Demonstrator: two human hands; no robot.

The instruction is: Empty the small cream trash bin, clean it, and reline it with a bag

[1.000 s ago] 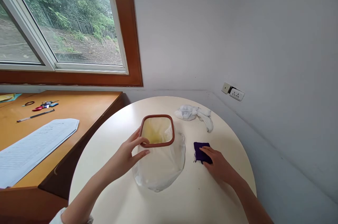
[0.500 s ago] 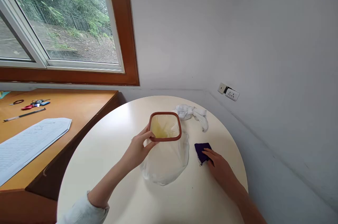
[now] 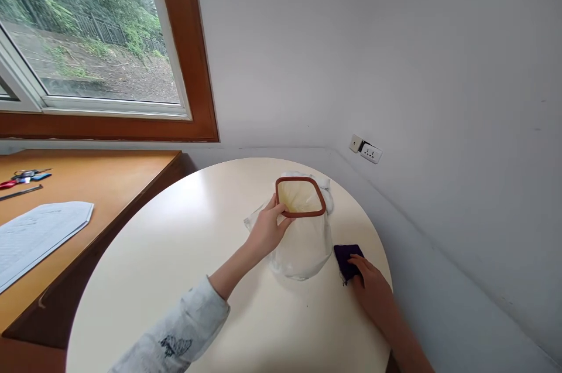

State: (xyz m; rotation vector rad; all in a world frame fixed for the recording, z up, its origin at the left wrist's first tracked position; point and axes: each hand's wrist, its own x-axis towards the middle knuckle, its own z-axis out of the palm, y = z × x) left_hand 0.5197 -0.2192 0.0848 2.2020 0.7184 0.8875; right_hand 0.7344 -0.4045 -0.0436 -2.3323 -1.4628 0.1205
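A bin liner of clear plastic (image 3: 302, 250) hangs below a brown, rounded square rim (image 3: 302, 214), over the round table. My left hand (image 3: 268, 229) pinches the rim's near left corner. Inside the rim the surface looks pale yellow. At the right, my right hand (image 3: 371, 285) rests on a folded dark purple cloth (image 3: 346, 259), its fingers over the cloth's right part. Behind the rim, partly hidden by it, lies a crumpled whitish plastic bag (image 3: 325, 185).
The round cream table (image 3: 167, 244) fills the middle. On the left a wooden desk (image 3: 127, 168) bears papers (image 3: 44, 232), a pen (image 3: 21, 192) and keys (image 3: 26, 175). A wall with a socket (image 3: 371, 153) and a window stand behind.
My left hand has carried the rim and its plastic to the right and away from me, now in front of the crumpled bag. My right hand remains at the cloth. The view has turned slightly right.
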